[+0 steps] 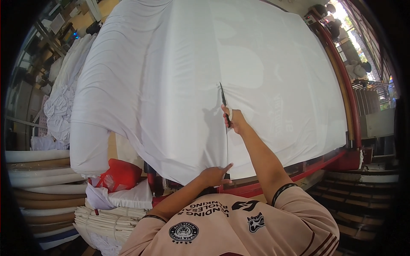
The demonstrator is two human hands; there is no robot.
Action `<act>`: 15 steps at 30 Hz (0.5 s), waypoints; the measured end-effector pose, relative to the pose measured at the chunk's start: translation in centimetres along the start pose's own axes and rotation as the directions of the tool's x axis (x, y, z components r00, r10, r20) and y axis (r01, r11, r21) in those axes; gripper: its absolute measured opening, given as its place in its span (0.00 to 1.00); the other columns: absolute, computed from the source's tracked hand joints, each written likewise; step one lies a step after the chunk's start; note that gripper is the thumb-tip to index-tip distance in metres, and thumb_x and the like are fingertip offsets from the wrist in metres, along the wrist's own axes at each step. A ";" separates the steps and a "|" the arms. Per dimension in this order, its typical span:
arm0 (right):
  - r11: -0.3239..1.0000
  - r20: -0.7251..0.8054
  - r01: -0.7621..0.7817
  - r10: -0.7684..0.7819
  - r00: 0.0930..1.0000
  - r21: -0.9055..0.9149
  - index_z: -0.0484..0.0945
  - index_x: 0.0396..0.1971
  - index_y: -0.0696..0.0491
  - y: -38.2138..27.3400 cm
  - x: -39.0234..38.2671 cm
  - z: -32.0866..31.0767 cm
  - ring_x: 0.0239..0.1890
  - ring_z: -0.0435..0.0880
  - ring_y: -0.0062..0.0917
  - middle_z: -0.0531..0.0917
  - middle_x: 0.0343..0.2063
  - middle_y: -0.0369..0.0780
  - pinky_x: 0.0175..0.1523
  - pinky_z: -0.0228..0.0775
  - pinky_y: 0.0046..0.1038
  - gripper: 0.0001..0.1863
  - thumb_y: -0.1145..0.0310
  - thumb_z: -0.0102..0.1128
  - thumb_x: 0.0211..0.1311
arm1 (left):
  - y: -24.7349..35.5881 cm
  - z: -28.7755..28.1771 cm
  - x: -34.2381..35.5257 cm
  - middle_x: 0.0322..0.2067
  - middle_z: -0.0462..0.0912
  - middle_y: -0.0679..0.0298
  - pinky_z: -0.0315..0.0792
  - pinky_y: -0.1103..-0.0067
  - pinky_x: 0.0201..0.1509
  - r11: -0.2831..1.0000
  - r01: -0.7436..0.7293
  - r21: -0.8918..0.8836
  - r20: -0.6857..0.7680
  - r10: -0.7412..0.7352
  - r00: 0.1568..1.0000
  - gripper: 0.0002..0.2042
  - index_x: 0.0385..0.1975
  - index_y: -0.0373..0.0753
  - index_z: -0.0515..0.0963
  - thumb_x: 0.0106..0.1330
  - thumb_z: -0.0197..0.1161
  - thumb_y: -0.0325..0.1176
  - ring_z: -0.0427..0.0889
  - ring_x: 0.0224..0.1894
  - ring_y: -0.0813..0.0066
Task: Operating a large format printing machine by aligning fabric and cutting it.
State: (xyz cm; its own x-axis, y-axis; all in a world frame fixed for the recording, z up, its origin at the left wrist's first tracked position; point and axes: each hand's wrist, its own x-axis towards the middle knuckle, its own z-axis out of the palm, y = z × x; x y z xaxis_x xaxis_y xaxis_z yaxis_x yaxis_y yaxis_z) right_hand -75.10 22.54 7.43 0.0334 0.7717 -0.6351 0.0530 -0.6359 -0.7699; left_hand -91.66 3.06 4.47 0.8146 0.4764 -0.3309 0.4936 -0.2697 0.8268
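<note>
A long bench [347,91] with a red edge fills the workshop, draped in layered white cloth [171,77] that hangs over its near end. The right hand [234,120] has its fingers [229,113] closed around the handles of dark scissors [224,100], whose blades point away from the fingers along a straight cut in the cloth. The cut runs back from those fingers to the left hand [215,175], which lies mostly flat on the cloth's hanging edge, forefinger out beside the slit, gripping nothing. Left of that hand sit a red bag [121,174] and stacked folded fabric [106,217].
</note>
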 end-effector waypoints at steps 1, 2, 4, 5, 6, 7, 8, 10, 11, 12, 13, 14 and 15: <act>1.000 0.013 -0.011 0.010 1.000 0.009 0.72 0.22 0.49 -0.2 0.3 0.0 0.18 0.72 0.20 0.72 0.17 0.32 0.25 0.66 0.24 0.31 0.35 0.70 0.53 | 0.0 0.1 0.0 0.32 0.83 0.52 0.76 0.62 0.41 1.000 -0.003 0.013 -0.012 0.003 1.000 0.44 0.76 0.43 0.48 0.68 0.60 0.58 0.83 0.34 0.53; 1.000 0.010 0.008 -0.008 1.000 0.002 0.72 0.22 0.49 -0.3 0.5 0.0 0.18 0.72 0.20 0.72 0.17 0.32 0.25 0.66 0.24 0.31 0.34 0.70 0.53 | -0.1 0.0 0.0 0.31 0.83 0.52 0.76 0.62 0.40 1.000 -0.005 0.026 -0.027 0.006 1.000 0.44 0.76 0.42 0.48 0.68 0.60 0.59 0.83 0.34 0.53; 1.000 0.011 0.027 -0.027 1.000 -0.012 0.72 0.23 0.48 -0.9 1.0 0.0 0.18 0.71 0.20 0.72 0.17 0.32 0.25 0.67 0.24 0.31 0.33 0.69 0.53 | -0.1 0.0 0.0 0.32 0.83 0.51 0.76 0.62 0.41 1.000 0.004 0.003 -0.008 -0.004 1.000 0.44 0.76 0.43 0.48 0.68 0.59 0.59 0.83 0.35 0.52; 0.997 0.019 -0.050 0.049 0.999 0.055 0.72 0.23 0.48 -1.4 1.4 -0.1 0.18 0.71 0.20 0.71 0.17 0.32 0.25 0.67 0.24 0.30 0.34 0.70 0.53 | -0.1 -0.1 0.0 0.33 0.83 0.50 0.76 0.61 0.41 1.000 0.013 -0.024 0.013 -0.012 1.000 0.44 0.76 0.43 0.47 0.68 0.59 0.59 0.83 0.35 0.51; 0.981 0.016 -0.145 0.145 0.989 0.126 0.72 0.22 0.48 -2.0 2.0 -0.2 0.18 0.71 0.20 0.71 0.17 0.32 0.26 0.67 0.24 0.30 0.35 0.71 0.53 | -0.1 -0.1 0.1 0.33 0.83 0.50 0.76 0.61 0.41 1.000 0.013 -0.023 0.017 -0.013 1.000 0.44 0.76 0.43 0.47 0.68 0.59 0.59 0.83 0.35 0.51; 0.984 0.032 -0.130 0.127 0.991 0.119 0.72 0.22 0.48 -2.5 2.6 -0.1 0.18 0.71 0.20 0.71 0.17 0.32 0.26 0.67 0.24 0.30 0.35 0.71 0.53 | -0.1 -0.1 0.1 0.33 0.83 0.49 0.76 0.60 0.42 1.000 0.019 0.008 0.014 -0.019 1.000 0.44 0.76 0.43 0.47 0.68 0.58 0.59 0.83 0.36 0.50; 0.989 0.009 -0.108 0.108 0.994 0.100 0.72 0.23 0.48 -3.1 3.3 0.0 0.18 0.71 0.20 0.71 0.17 0.32 0.26 0.67 0.25 0.31 0.34 0.70 0.52 | -0.1 0.0 0.1 0.34 0.83 0.48 0.76 0.59 0.42 0.998 0.027 0.051 0.013 -0.027 1.000 0.44 0.76 0.43 0.47 0.69 0.58 0.59 0.83 0.36 0.49; 1.000 -0.023 0.003 -0.003 1.000 -0.003 0.72 0.23 0.48 -3.5 4.1 0.2 0.18 0.71 0.21 0.71 0.18 0.32 0.26 0.67 0.26 0.33 0.30 0.68 0.52 | 0.0 0.0 0.2 0.35 0.83 0.47 0.76 0.59 0.43 0.999 0.025 0.025 0.014 -0.026 1.000 0.43 0.76 0.44 0.46 0.69 0.58 0.58 0.83 0.37 0.48; 1.000 -0.013 -0.015 0.015 1.000 -0.004 0.72 0.23 0.48 -3.6 4.4 0.3 0.18 0.71 0.21 0.71 0.18 0.32 0.26 0.67 0.26 0.33 0.30 0.68 0.52 | -0.1 0.0 0.2 0.36 0.83 0.46 0.76 0.58 0.43 0.999 0.032 0.008 0.014 -0.032 0.999 0.42 0.77 0.45 0.46 0.70 0.57 0.58 0.84 0.38 0.48; 0.999 -0.016 0.004 -0.005 1.000 -0.041 0.71 0.23 0.47 -3.6 4.7 0.4 0.18 0.70 0.19 0.71 0.18 0.31 0.26 0.67 0.25 0.32 0.31 0.67 0.53 | -0.1 0.0 0.2 0.36 0.83 0.46 0.76 0.58 0.43 1.000 0.024 0.010 0.014 -0.024 1.000 0.42 0.77 0.45 0.46 0.70 0.57 0.58 0.84 0.38 0.48; 0.995 -0.034 -0.006 0.003 0.999 -0.096 0.70 0.23 0.46 -3.7 5.0 0.4 0.19 0.70 0.17 0.71 0.18 0.29 0.26 0.66 0.23 0.30 0.31 0.65 0.55 | -0.1 0.0 0.1 0.37 0.83 0.46 0.76 0.58 0.43 0.999 0.029 0.018 0.017 -0.029 0.999 0.42 0.76 0.45 0.47 0.70 0.57 0.58 0.83 0.38 0.48; 0.996 -0.020 0.023 -0.025 0.999 -0.081 0.70 0.23 0.46 -3.9 5.4 0.4 0.19 0.70 0.17 0.71 0.18 0.29 0.26 0.66 0.23 0.30 0.31 0.65 0.55 | -0.2 0.0 0.2 0.37 0.83 0.46 0.76 0.58 0.43 0.999 0.038 0.027 0.022 -0.039 0.999 0.41 0.76 0.45 0.47 0.71 0.56 0.58 0.83 0.37 0.48; 1.000 -0.011 -0.023 0.023 1.000 0.008 0.72 0.24 0.48 -4.3 5.9 0.2 0.19 0.70 0.19 0.71 0.18 0.30 0.26 0.66 0.24 0.31 0.33 0.68 0.54 | -0.2 0.0 0.3 0.37 0.83 0.46 0.76 0.58 0.43 0.999 0.032 0.020 0.018 -0.032 0.999 0.41 0.76 0.45 0.47 0.71 0.56 0.58 0.83 0.37 0.48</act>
State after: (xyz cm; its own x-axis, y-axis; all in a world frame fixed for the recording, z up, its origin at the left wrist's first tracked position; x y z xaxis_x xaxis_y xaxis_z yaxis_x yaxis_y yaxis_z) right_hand -75.34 29.85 6.99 0.0454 0.7567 -0.6522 0.0444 -0.6537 -0.7554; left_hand -91.53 3.27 4.22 0.8038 0.4694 -0.3655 0.5252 -0.2711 0.8067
